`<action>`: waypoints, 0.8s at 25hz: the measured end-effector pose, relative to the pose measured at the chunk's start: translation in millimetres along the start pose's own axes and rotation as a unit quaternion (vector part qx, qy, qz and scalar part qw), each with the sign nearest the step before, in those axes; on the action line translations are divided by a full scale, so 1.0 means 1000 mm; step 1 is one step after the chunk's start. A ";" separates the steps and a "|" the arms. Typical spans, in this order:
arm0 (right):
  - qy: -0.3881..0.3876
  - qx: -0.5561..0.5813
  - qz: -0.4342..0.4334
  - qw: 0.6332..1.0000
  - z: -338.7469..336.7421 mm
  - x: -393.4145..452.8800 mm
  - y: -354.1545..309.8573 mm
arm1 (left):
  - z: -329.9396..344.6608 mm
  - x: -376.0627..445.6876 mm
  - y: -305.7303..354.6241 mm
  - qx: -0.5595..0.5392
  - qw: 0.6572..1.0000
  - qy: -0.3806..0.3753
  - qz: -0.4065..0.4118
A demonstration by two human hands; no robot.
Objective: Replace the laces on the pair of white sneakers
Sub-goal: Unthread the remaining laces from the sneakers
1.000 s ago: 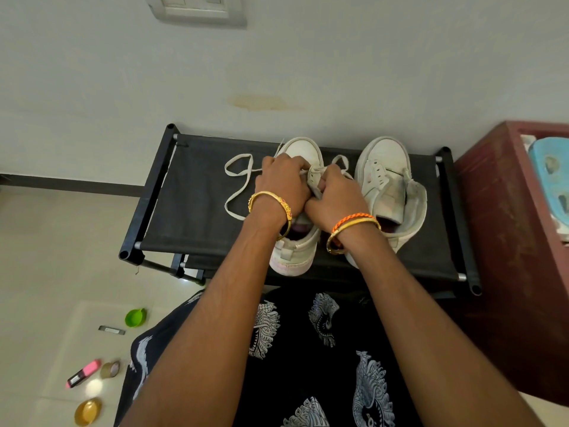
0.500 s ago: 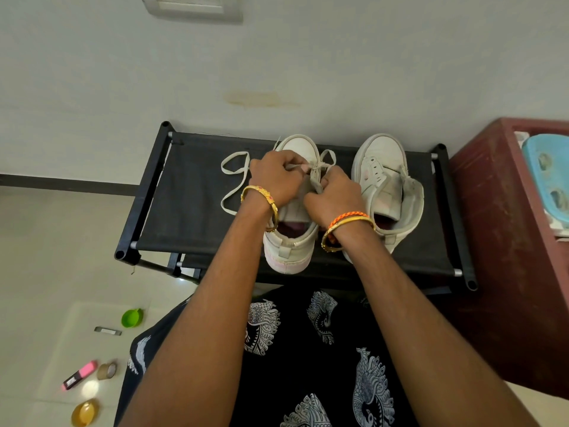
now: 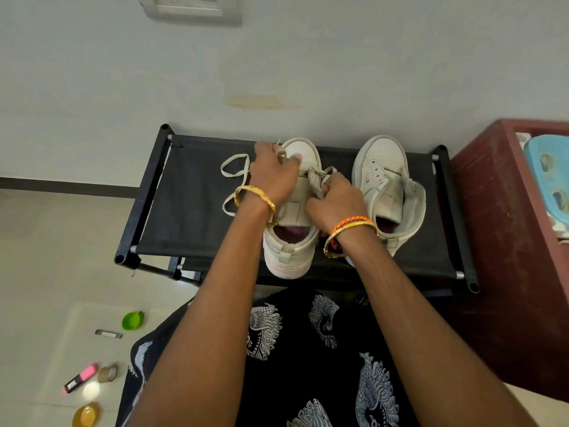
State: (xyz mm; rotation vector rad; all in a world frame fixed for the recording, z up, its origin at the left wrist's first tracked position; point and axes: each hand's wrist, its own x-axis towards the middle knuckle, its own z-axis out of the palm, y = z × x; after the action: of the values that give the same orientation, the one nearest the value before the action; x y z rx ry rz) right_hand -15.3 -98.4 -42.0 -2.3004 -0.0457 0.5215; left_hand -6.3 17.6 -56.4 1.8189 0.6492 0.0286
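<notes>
Head view, looking down: nearest is a lap in black cloth (image 3: pixel 308 365) printed with white figures, and both bare forearms reach from it toward twelve o'clock. On the floor at about eight o'clock lie a pink marker (image 3: pixel 80 378), a roll of tape (image 3: pixel 108 373), a green cap (image 3: pixel 132 320), a small metal piece (image 3: pixel 108 333) and an amber dish (image 3: pixel 86 415).

Beyond the knees stands a black fabric rack (image 3: pixel 191 217), and on it both white sneakers rest with their toes pointing to twelve o'clock. The left sneaker (image 3: pixel 292 241) sits under the hands; the right sneaker (image 3: pixel 385 180) stands just beside it at about three o'clock, its tongue loose and its eyelets bare.

The right hand (image 3: pixel 335 201), with orange and gold bangles at the wrist, has its fingers curled and pinches the lace (image 3: pixel 234 167) end and the eyelet flap at the left sneaker's right side. The left hand (image 3: pixel 272 171), with a gold bangle (image 3: pixel 255 195), lies over the front of the same sneaker, fingers bent around a stretch of lace near the toe. From that hand the lace loops out over the rack toward nine o'clock and back.

At three o'clock stands a dark red cabinet (image 3: pixel 505 241) with a pale blue tray (image 3: pixel 548 174) on top. Farthest, a pale wall (image 3: pixel 277 72) carries a switch plate (image 3: pixel 187 7) at twelve o'clock.
</notes>
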 end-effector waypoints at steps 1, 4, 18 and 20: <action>-0.009 -0.002 0.001 1.000 -0.001 0.001 0.000 | 0.005 0.000 -0.001 0.108 0.993 -0.006 0.038; -0.025 -0.005 0.004 1.000 -0.003 0.004 0.000 | 0.017 -0.003 0.003 0.358 0.929 -0.020 0.095; -0.041 -0.014 0.016 0.999 -0.007 0.003 -0.002 | -0.003 0.003 0.006 -0.143 0.989 0.040 0.005; -0.045 -0.018 0.018 0.999 -0.007 0.003 -0.002 | -0.011 0.002 0.010 -0.272 0.961 0.039 -0.021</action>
State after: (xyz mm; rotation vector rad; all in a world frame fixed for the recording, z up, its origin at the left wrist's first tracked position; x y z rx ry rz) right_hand -10.1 -101.2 -37.3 -2.3148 -0.0581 0.6467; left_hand -4.2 25.8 -44.5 1.2766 0.6579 0.2301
